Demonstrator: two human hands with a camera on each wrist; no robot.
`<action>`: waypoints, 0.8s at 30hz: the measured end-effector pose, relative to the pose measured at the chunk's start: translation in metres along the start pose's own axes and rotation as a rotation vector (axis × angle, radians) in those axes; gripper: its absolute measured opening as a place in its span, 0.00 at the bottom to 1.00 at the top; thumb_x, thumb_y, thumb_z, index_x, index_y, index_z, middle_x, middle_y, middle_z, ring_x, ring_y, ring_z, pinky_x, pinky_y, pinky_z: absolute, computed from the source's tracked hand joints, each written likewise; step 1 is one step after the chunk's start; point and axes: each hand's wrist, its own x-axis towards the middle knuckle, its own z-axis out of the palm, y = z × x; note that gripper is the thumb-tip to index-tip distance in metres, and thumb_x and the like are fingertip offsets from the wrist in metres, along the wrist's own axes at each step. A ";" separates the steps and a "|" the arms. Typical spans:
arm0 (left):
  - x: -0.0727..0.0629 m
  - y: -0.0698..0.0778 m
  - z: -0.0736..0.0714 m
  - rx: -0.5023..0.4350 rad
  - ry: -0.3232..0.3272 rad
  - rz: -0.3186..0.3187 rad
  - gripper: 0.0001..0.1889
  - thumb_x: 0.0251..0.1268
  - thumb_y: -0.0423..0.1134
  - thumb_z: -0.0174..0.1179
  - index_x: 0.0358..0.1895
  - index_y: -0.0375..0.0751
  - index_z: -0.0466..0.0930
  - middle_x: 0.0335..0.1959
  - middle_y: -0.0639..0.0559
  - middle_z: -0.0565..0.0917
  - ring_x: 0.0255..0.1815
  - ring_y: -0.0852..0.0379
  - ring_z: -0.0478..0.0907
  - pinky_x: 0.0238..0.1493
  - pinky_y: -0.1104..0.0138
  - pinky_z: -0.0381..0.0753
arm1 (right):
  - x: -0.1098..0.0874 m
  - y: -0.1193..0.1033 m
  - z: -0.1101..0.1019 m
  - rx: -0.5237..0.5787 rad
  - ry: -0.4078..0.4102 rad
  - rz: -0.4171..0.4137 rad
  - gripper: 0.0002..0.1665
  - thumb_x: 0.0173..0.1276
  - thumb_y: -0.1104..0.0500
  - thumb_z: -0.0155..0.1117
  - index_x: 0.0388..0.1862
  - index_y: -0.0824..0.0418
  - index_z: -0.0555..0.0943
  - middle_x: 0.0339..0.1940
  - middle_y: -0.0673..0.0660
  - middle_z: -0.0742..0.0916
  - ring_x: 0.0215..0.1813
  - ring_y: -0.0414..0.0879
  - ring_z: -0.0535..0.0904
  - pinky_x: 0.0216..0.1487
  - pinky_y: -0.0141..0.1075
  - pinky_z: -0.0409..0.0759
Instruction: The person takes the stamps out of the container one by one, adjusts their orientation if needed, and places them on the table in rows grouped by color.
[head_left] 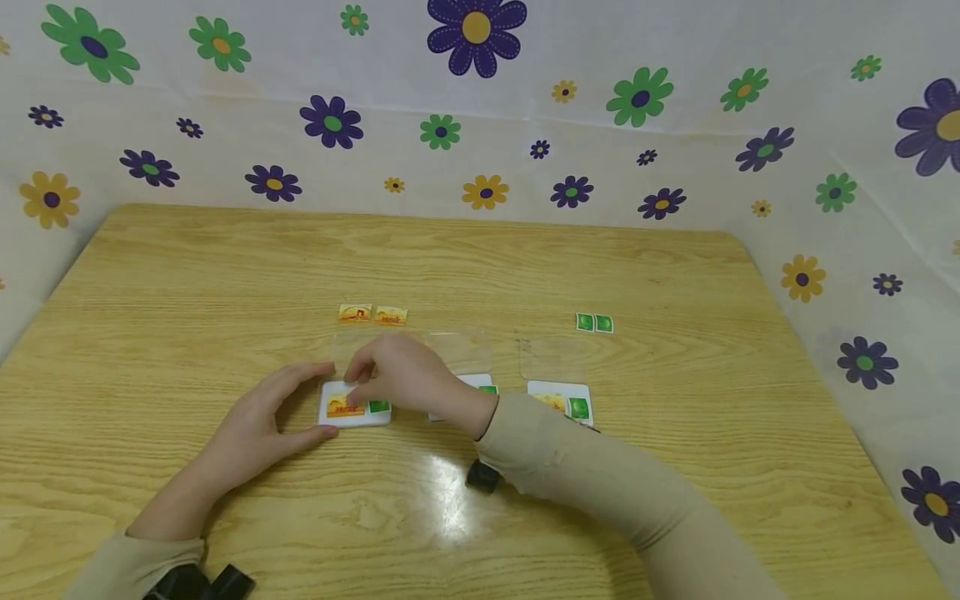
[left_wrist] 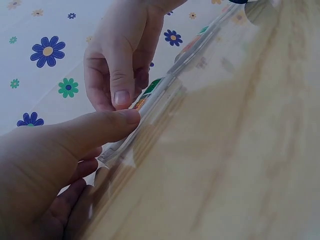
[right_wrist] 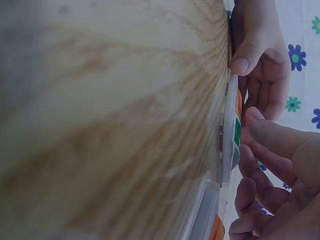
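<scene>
A small white plastic case (head_left: pixel 356 422) lies at the left of a row of three, with its clear lid tipped back behind it. An orange picture sticker (head_left: pixel 342 408) and a smaller green sticker (head_left: pixel 379 407) sit on its white face. My left hand (head_left: pixel 255 421) holds the case by its left end, thumb at the near corner and fingers at the far corner. Above the case, my right hand (head_left: pixel 408 375) touches the orange sticker with its fingertips, the other fingers loosely bent. Its fingers hide part of that sticker.
Two more white cases stand to the right, the middle case (head_left: pixel 474 381) partly covered by my right forearm and the right-hand case (head_left: pixel 558 388) bearing orange and green stickers. Behind them lie two loose orange stickers (head_left: pixel 355 313) and two green stickers (head_left: pixel 604 323) on the wooden table (head_left: pixel 480 267).
</scene>
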 end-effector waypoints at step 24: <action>-0.004 -0.004 0.008 0.018 0.002 -0.004 0.36 0.50 0.42 0.73 0.65 0.44 0.70 0.60 0.52 0.75 0.62 0.50 0.68 0.62 0.80 0.54 | -0.004 -0.010 0.006 -0.275 -0.022 -0.049 0.07 0.62 0.52 0.70 0.39 0.48 0.88 0.33 0.39 0.86 0.38 0.32 0.77 0.32 0.24 0.72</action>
